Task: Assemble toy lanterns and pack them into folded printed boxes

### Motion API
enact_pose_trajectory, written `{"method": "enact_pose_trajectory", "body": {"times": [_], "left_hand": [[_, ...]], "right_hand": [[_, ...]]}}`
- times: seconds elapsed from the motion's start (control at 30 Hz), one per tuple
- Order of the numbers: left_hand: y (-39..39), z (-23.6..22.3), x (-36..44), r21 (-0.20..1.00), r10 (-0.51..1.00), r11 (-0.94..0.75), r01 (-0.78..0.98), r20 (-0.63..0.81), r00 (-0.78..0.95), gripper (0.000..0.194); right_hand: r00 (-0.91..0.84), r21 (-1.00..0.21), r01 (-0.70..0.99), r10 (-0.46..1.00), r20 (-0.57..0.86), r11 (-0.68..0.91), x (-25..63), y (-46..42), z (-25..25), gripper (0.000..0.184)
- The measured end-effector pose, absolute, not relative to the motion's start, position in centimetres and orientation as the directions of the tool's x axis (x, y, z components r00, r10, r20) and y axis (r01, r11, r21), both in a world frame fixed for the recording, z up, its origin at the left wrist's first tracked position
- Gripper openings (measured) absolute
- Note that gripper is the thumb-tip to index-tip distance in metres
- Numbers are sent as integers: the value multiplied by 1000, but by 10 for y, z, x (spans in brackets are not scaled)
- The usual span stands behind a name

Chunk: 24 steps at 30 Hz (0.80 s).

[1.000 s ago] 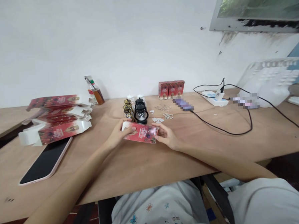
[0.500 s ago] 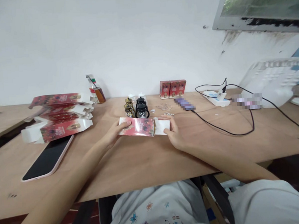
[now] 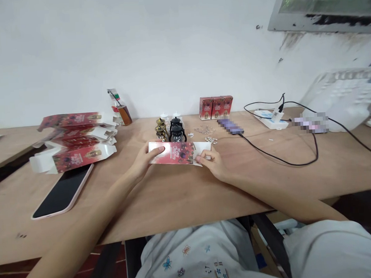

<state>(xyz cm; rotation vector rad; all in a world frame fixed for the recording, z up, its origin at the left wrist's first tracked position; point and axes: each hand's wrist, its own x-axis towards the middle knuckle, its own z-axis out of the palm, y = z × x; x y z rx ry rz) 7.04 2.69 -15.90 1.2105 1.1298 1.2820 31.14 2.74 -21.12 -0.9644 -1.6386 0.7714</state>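
Observation:
A red printed carton (image 3: 176, 153) is held level above the front of the table, its white flaps spread at the right end. My left hand (image 3: 144, 159) grips its left end, thumb on the printed face and fingers behind. At the right end my right hand (image 3: 214, 162) pinches a white flap between thumb and fingers. Just beyond the carton stand small lanterns, gold ones (image 3: 161, 130) and black ones (image 3: 177, 131), with white-topped ones partly hidden behind them. What the carton holds inside cannot be seen.
Unfolded red cartons (image 3: 77, 157) lie piled on the left, over a phone (image 3: 64, 191). Closed red boxes (image 3: 216, 107) stand by the wall. Small round pieces (image 3: 211, 140), a bottle (image 3: 122, 113), a blurred purple item (image 3: 231, 126), a power strip (image 3: 273, 120) and cables are also on the table (image 3: 176, 201).
My right hand has shifted left along the carton's right end, from the flap's outer edge to near its fold. My left hand keeps its hold. The whole view has shifted slightly.

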Motion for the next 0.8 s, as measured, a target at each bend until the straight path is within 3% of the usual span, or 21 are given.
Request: {"method": "enact_pose_trajectory", "body": {"times": [0.07, 0.3, 0.47, 0.63, 0.8], "left_hand": [[27, -160, 71, 995, 997, -81, -57, 81, 14, 61], [23, -160, 72, 994, 983, -97, -40, 102, 153, 72], [20, -160, 74, 991, 964, -131, 36, 119, 238, 64], [20, -158, 74, 974, 955, -219, 61, 201, 217, 62], [22, -153, 66, 947, 946, -309, 87, 297, 128, 63]], "right_hand": [[-117, -872, 195, 893, 434, 450, 310, 29, -214, 17], [-89, -940, 0, 936, 340, 341, 308, 39, -224, 29], [-73, -971, -97, 971, 228, 220, 307, 42, -223, 21], [-45, -967, -200, 984, 173, 160, 309, 42, -216, 21], [-75, -890, -455, 995, 59, 18, 324, 54, -207, 20]]}}
